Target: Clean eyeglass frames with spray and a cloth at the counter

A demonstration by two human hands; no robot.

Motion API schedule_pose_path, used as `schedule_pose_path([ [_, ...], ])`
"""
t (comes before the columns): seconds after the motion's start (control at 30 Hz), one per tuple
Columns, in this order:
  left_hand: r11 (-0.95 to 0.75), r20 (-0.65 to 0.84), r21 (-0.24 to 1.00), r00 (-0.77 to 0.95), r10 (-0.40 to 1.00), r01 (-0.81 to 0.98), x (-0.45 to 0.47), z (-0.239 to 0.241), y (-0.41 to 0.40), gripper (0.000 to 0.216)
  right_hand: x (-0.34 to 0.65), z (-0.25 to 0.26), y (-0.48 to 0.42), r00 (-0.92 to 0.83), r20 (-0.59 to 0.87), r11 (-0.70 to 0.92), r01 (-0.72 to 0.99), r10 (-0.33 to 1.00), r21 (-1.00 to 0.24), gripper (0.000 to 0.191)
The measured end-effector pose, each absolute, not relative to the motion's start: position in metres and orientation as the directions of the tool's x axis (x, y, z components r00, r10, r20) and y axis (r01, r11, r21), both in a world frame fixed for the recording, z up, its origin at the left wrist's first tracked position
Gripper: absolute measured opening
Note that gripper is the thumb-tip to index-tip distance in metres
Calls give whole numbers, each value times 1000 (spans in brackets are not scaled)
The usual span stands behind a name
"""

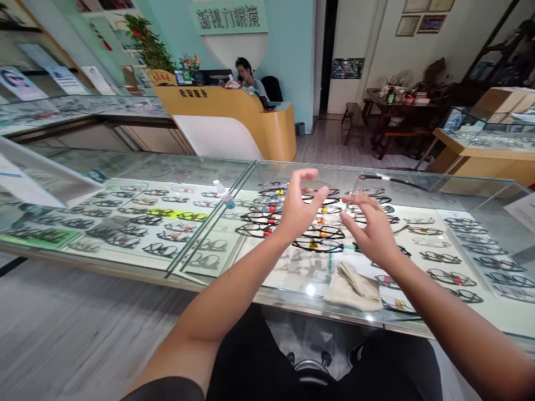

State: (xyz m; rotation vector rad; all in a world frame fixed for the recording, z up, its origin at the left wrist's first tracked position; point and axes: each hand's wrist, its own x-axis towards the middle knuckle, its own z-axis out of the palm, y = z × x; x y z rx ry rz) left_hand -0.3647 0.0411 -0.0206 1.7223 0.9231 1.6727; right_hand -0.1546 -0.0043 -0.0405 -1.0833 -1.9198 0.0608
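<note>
My right hand [371, 228] pinches a pair of glasses [393, 179] between thumb and fingers, above the glass counter. One dark temple of the glasses sticks out to the right; the lenses are blurred and hard to make out. To the left, my left hand [301, 206] is raised with its thumb and fingers apart, holding nothing. Under both hands, rows of eyeglass frames [320, 244] with small coloured tags are laid out. A folded beige cloth [354, 287] lies on the glass near my right forearm. A small white spray bottle [224, 195] stands left of my left hand.
The glass display counter [292, 292] runs across in front of me, with more eyeglass frames [441, 257] to the right. A white sign stand [45, 172] stands at the left. Beyond, a person [254, 83] sits behind a yellow reception desk [276, 136].
</note>
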Motion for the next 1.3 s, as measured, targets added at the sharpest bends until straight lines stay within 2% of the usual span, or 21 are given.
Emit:
schedule_pose_path([
  [0.07,-594,590,801,-277,759,78,-380,-16,59,52,-151,-40,-3,-176,690,601,666,703,-442,30],
  [0.17,-525,406,851,-603,687,-25,-413,-7,85,72,-146,-40,-1,-139,691,581,670,709,-462,29],
  [0.3,-464,124,856,-779,615,-230,-452,5,102,76,-143,-40,-1,-121,681,561,679,722,-475,30],
  [0.4,-433,-16,838,-809,588,-331,-467,8,104,78,-144,-40,-2,-111,675,546,689,729,-477,33],
  [0.53,-401,-120,815,-800,588,-417,-476,8,106,84,-144,-39,-2,-114,664,538,694,739,-480,35],
  [0.7,-380,-201,780,-774,600,-497,-481,3,108,89,-144,-39,-3,-111,646,521,699,755,-490,32],
  [0.97,-324,-309,743,-729,611,-586,-483,-8,115,78,-144,-39,-3,-102,649,521,695,754,-496,29],
  [1.13,-313,-292,775,-750,594,-549,-482,-7,115,63,-144,-40,-2,-106,652,526,692,751,-494,28],
  [1.3,-409,-65,813,-763,643,-415,-472,0,109,33,-144,-40,-2,-111,665,545,679,738,-491,25],
])
